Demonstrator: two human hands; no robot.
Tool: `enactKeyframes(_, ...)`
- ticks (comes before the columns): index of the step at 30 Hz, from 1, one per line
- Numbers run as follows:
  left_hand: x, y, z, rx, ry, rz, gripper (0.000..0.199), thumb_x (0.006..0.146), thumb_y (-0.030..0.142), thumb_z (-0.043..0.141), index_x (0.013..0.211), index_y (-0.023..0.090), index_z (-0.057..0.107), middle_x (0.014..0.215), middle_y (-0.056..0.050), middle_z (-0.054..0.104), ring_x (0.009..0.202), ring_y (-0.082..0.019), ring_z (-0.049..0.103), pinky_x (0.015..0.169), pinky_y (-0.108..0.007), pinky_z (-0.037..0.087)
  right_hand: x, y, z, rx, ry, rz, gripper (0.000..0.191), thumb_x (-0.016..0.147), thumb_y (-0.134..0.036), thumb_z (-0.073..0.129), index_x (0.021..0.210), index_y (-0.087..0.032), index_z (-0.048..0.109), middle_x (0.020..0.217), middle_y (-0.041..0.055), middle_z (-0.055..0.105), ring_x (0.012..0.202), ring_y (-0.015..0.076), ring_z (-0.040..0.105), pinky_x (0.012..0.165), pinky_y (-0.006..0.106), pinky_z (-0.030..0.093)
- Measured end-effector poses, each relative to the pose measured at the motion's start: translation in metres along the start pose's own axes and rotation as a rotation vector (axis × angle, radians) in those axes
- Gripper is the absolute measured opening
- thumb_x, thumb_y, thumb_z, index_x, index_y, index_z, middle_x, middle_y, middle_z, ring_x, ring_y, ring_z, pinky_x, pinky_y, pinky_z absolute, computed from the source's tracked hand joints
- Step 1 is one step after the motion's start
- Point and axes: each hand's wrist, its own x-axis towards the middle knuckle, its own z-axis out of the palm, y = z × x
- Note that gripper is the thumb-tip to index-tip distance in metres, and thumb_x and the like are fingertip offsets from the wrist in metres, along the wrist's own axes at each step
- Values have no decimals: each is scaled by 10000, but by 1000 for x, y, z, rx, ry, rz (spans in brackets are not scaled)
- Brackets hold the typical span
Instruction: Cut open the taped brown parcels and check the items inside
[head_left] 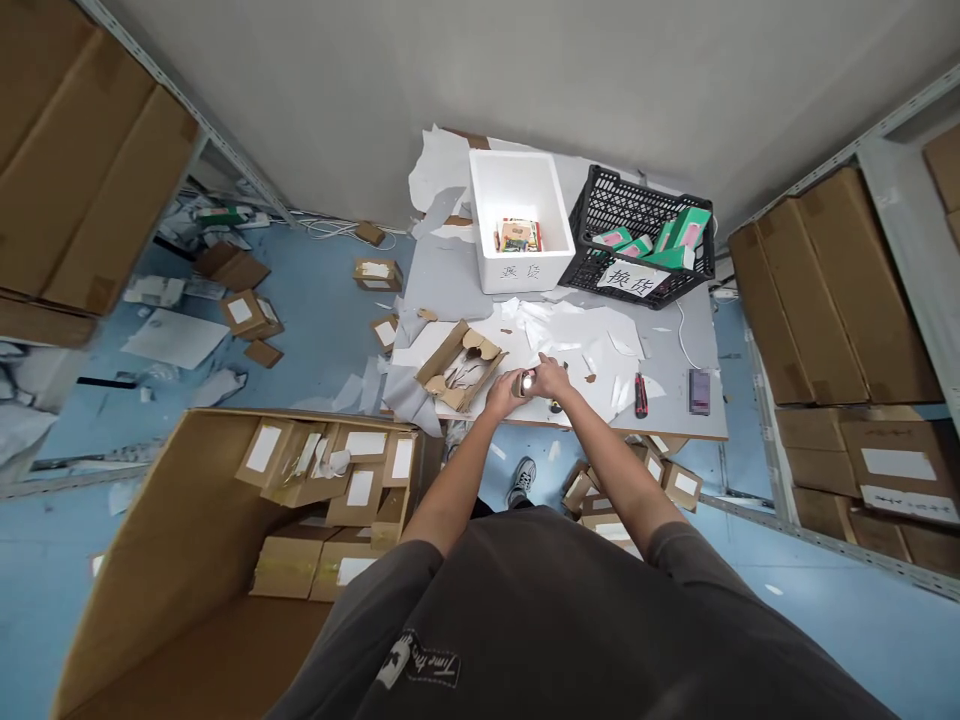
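Dark shirt [570, 620] up close, small item [526, 383] at mid-frame

Closest to my camera, that shirt fills the bottom centre of the frame, with two bare forearms [454, 470] reaching up from it. At the centre I see the left hand [504, 393] curled around the small item, which shows a bright, shiny end. The right hand [551, 378] is up against its other side, fingers bent in narrow; whether they grip it too, I can't tell from here. The item appears over the grey table [667, 415], near its lower edge in frame.

Just left of the hands sits an opened cardboard box [439, 370] with pale contents I can't make out. Right of centre, a red-and-black cutter [640, 396] lies near a phone [699, 392]. Towards the top, a white bin [491, 275] holding small packets [520, 236] stands beside a black crate [581, 240] of green boxes [690, 228]. Lower left, a large carton [135, 560] holds brown boxes [289, 562].
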Motion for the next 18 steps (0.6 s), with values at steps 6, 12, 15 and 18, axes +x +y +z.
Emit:
enactKeyframes(6,9,-1,0,48,-7,6,727,704,265,947,1391,221,716,1403,-143,747,1330,-383,691,1185,-516,537,-26,-16,-35,-76,74,-48,462,595,-337,950,968,-218,704,1542,218,619,1437,483,535,1069,522,532)
enactKeyframes(12,14,-1,3,48,12,2,765,678,327,985,1382,225,703,1412,-144,746,1351,-365,682,1193,-510,519,-55,-31,-85,-20,129,-67,447,634,-355,864,985,-250,607,880,52,714,842,290,674,723,357,474)
enactKeyframes(15,11,7,-2,49,-20,-75,929,630,380,1040,1457,187,662,1450,-189,725,1407,-391,656,1187,-516,518,-71,-44,-113,81,183,-114,411,643,-371,829,940,-257,569,783,-15,624,720,214,572,653,326,414)
enactKeyframes(18,4,24,-20,48,-13,-87,1256,530,431,1095,1620,173,527,1624,-264,582,1556,-445,525,1235,-573,470,-85,-57,-142,200,220,-194,373,664,-383,801,913,-254,557,748,-45,557,677,168,489,633,303,384)
